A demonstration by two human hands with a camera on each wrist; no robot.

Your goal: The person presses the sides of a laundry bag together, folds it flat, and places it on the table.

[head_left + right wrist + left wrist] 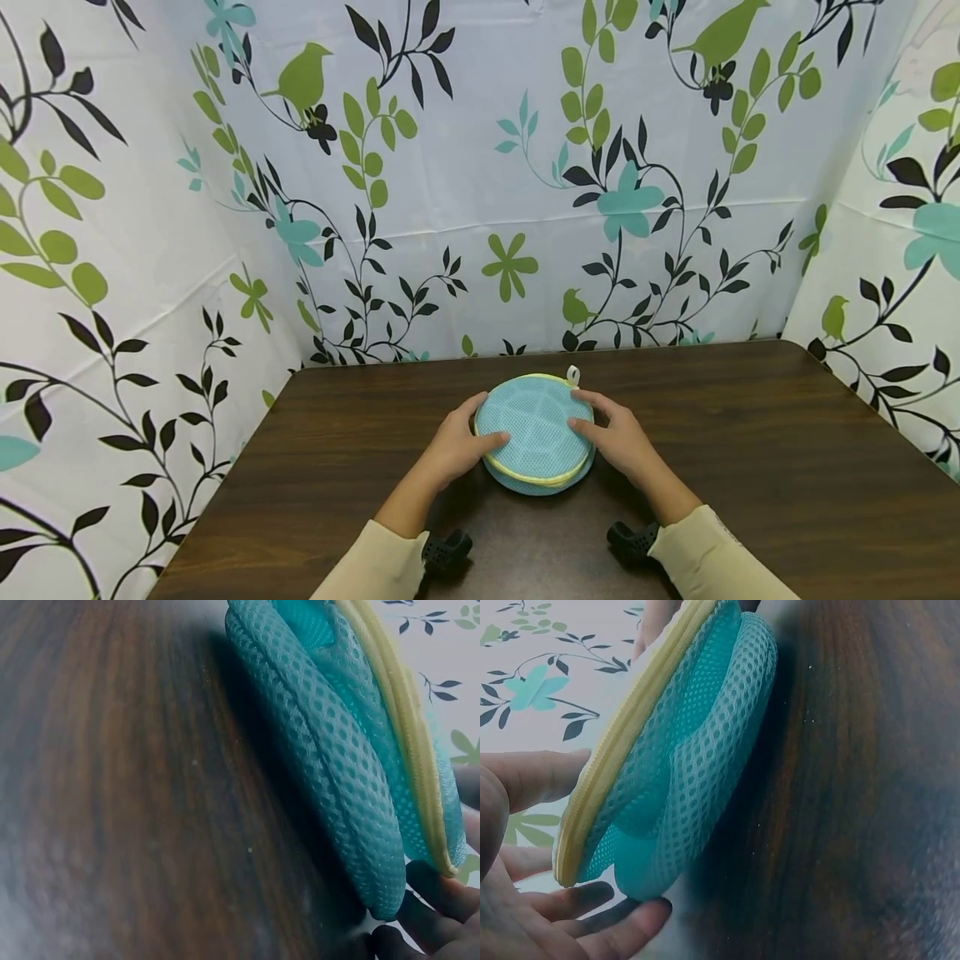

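Note:
A round, squashed-flat mesh laundry bag (pixel 536 425), light blue with a yellow zipped rim and a small white loop, lies between both hands near the middle of the table. My left hand (pixel 461 437) holds its left side, thumb on the top mesh and fingers at the edge. On the opposite side my right hand (pixel 611 429) grips the rim, its thumb also on top. Seen from the left wrist, the mesh bag (pixel 712 757) has a soft folded wall below the yellow band. In the right wrist view the fingertips (pixel 431 889) touch the bag's lower edge.
The dark wooden table (pixel 720 433) spreads out around the bag. A white curtain (pixel 465 167) printed with leaves, flowers and birds hangs behind it and along both sides. Black straps with small devices (pixel 447 550) sit at the wrists.

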